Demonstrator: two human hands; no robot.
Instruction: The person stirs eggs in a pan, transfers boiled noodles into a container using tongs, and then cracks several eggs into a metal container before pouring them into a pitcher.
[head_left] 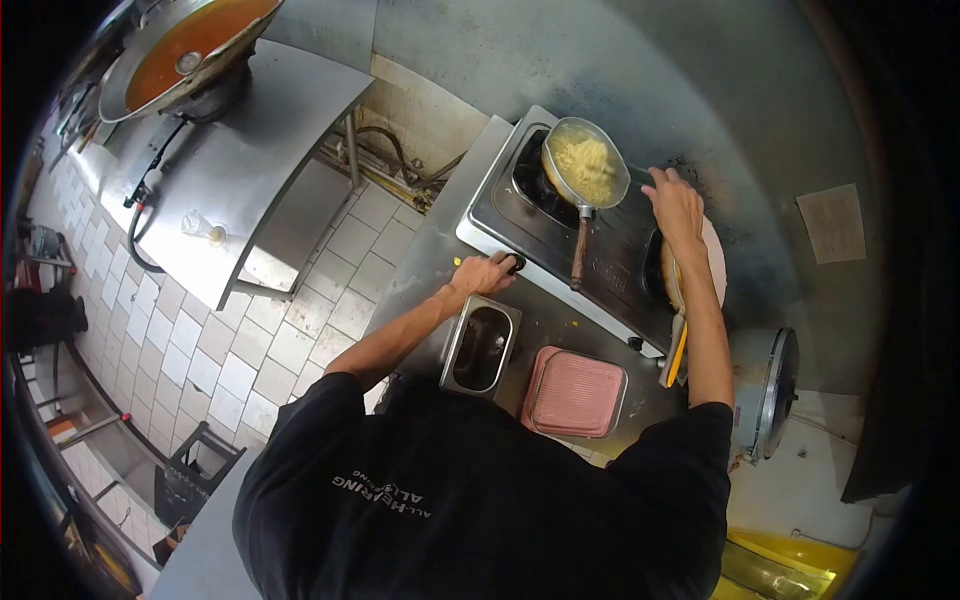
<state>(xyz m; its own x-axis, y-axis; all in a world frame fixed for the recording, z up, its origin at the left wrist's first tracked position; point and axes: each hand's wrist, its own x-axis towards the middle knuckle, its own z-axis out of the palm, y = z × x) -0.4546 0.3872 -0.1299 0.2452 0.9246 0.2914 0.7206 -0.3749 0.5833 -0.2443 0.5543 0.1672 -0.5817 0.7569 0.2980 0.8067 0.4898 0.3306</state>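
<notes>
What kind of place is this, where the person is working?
It looks like a commercial kitchen: there is a stove with a pan of noodle-like food, a steel table, and a large wok of orange liquid.

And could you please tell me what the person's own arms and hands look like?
The left hand and right hand are bare, without gloves or visible watch. Short black sleeves end near the elbows, part of a black shirt with pale lettering.

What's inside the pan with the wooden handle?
Pale yellow food, like noodles, lies heaped in the pan with the wooden handle. The heap covers the pan's bottom, so I can't see what's underneath.
</notes>
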